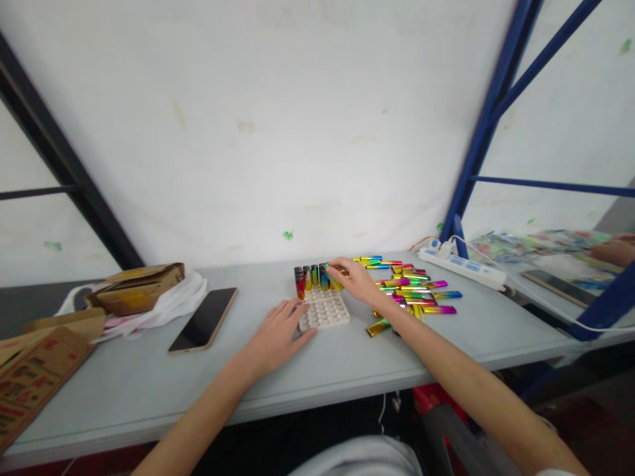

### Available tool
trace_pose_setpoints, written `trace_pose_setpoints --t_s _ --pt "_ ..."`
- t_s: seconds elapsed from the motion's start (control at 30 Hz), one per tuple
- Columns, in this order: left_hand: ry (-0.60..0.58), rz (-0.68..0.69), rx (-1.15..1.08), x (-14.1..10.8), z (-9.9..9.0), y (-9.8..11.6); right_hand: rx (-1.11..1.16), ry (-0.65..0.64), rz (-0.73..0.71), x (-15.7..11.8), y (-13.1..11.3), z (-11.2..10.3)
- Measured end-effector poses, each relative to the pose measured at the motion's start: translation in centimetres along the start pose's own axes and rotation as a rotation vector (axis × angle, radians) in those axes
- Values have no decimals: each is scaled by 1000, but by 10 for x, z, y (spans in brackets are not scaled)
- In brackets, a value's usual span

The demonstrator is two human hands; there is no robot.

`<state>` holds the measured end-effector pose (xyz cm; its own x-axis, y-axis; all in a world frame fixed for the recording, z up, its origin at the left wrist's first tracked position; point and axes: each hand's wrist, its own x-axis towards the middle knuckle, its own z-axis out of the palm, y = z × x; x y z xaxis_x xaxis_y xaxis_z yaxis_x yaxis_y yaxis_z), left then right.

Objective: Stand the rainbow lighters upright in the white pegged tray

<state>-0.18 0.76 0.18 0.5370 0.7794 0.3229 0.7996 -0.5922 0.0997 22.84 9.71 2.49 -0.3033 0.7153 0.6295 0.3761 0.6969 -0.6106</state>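
A white tray [325,316] with rows of round holes lies on the grey table. Several shiny coloured lighters [300,285] with dark tops stand upright in its back rows. My left hand [280,332] rests on the table at the tray's left side, fingers stretched out and thumb apart, touching the tray's edge. Over the back right of the tray, my right hand [351,277] pinches a yellow-green lighter [336,285], partly hidden by the fingers. To the right of the tray lies a loose pile of metallic lighters [414,291] in rainbow colours, partly behind my right forearm.
A phone [204,320] lies on the left, beside a white plastic bag [171,305] and opened cardboard boxes [54,370]. A white power strip [464,266] with cables runs by the blue frame [479,145]. Another person's hand [615,250] shows at far right.
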Motion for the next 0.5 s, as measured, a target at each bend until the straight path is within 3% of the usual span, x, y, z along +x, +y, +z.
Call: trace_pose_setpoints --t_s 0.23,0.5 --pt "5 -1 -10 1 0 2 -152 -20 -134 2 2 -3" --pt "6 -12 -18 1 -1 6 -298 -78 -292 16 3 11"
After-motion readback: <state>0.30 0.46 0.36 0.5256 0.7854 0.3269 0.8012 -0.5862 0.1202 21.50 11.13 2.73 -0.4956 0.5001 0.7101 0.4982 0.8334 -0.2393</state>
